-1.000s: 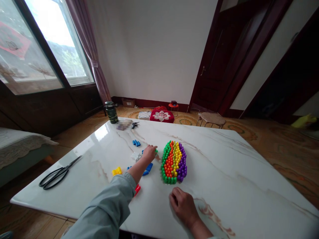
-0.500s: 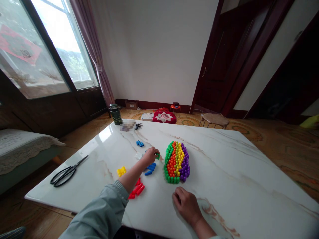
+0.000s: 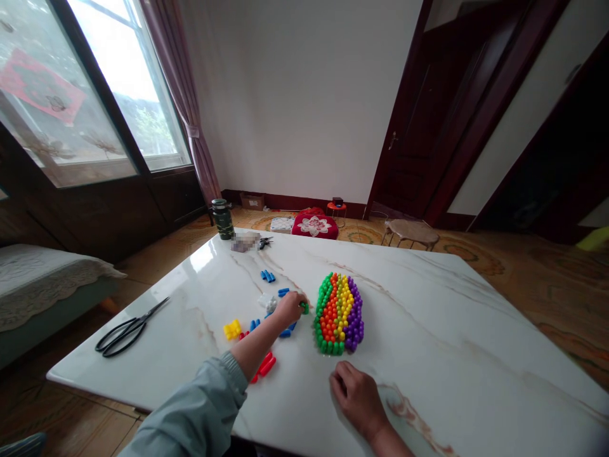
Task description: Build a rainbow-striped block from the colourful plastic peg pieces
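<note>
My left hand (image 3: 289, 309) reaches over the middle of the table, its fingertips closed on green beads (image 3: 305, 308). Just to the right lies a flat beadwork piece (image 3: 337, 314) in bands of green, orange, yellow and purple. My right hand (image 3: 358, 395) rests on the tabletop below it, fingers curled; whatever they may hold is hidden. Around my left hand and forearm are blue beads (image 3: 287, 332), red beads (image 3: 267, 365), yellow beads (image 3: 233, 329) and a small clump of whitish, clear beads (image 3: 268, 303). The forearm covers part of these piles.
Black-handled scissors (image 3: 130, 329) lie at the left of the marbled white table (image 3: 451, 330). More blue beads (image 3: 268, 276) sit farther back. A dark green flask (image 3: 222, 219), a blurred item (image 3: 245, 242) and small pliers (image 3: 265, 242) are at the far edge.
My left hand has moved slightly down and right with the green beads, uncovering blue beads behind it. The right hand stays put. The view has shifted slightly.
</note>
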### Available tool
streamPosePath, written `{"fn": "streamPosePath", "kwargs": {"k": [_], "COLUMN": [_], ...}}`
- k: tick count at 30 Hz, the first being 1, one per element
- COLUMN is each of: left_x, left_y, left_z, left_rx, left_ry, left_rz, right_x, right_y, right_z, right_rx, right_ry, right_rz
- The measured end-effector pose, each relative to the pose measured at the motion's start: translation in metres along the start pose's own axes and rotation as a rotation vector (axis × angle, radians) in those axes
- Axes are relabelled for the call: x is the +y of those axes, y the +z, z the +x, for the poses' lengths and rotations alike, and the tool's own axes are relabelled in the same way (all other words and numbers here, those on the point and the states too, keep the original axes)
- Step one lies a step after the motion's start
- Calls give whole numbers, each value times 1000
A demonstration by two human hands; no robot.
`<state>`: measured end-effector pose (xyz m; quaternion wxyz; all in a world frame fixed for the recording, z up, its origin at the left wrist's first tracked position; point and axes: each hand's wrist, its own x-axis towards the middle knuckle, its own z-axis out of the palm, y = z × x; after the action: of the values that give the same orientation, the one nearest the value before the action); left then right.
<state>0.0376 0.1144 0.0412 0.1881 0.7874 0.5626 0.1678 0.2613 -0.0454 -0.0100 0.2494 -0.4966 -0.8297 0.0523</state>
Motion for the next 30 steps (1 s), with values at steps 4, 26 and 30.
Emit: {"fn": "streamPosePath", "kwargs": {"k": [4, 26, 30], "left_x": [6, 23, 28], "left_y": [2, 16, 16], "left_z": [6, -20, -34], "left_rx": [68, 83, 175], "left_ry": [-95, -71, -73], "left_rz": [-11, -208, -220], "right_x": [0, -3, -3], "right_y": [0, -3, -3], "right_z": [0, 1, 2], "right_rx": [-4, -17, -7], "right_ry": [4, 34, 26], "right_rz": [4, 23, 25]}}
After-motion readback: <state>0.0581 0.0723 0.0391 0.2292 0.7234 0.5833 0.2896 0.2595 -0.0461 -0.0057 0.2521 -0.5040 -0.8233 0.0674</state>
